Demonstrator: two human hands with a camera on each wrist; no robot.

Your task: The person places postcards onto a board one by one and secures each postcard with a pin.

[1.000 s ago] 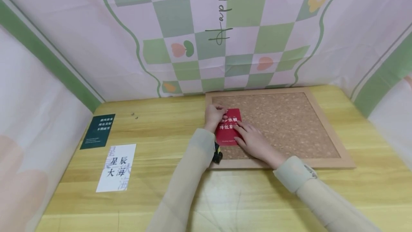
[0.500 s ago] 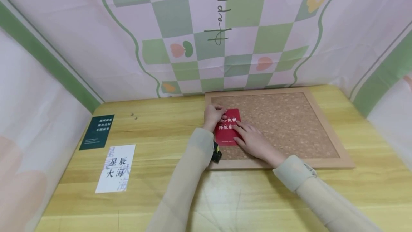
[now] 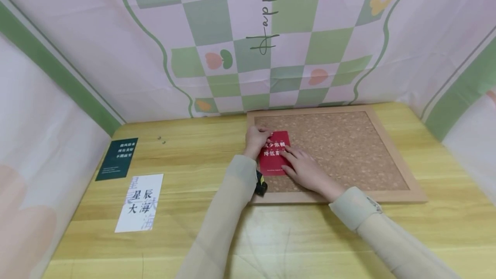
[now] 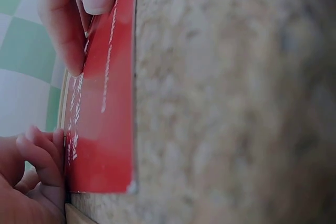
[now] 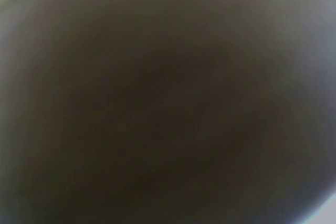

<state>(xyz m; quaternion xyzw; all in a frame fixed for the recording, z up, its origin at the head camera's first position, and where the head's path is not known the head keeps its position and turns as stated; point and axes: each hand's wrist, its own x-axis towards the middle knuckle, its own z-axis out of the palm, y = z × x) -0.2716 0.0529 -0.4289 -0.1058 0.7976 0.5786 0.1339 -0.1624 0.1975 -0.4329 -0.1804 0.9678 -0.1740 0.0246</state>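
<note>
One red card (image 3: 274,165) lies on the left part of a framed cork board (image 3: 345,150). Left hand (image 3: 255,141) at the card's upper-left corner: grip narrow, fingers curled; cannot tell whether they pinch anything. Right hand (image 3: 310,173): grip loose, fingers extended onto the card's right side. Board on a wood-grain surface (image 3: 193,201). Farther left: one dark green card (image 3: 116,159), one white card (image 3: 140,203), two tiny grey bits (image 3: 164,142). Printed cloth (image 3: 253,70) at back and both sides.

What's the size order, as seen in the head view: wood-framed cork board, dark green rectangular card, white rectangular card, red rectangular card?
1. Cork board
2. White card
3. Dark green card, red card: too alike to rank; the red one's partly covered.
</note>
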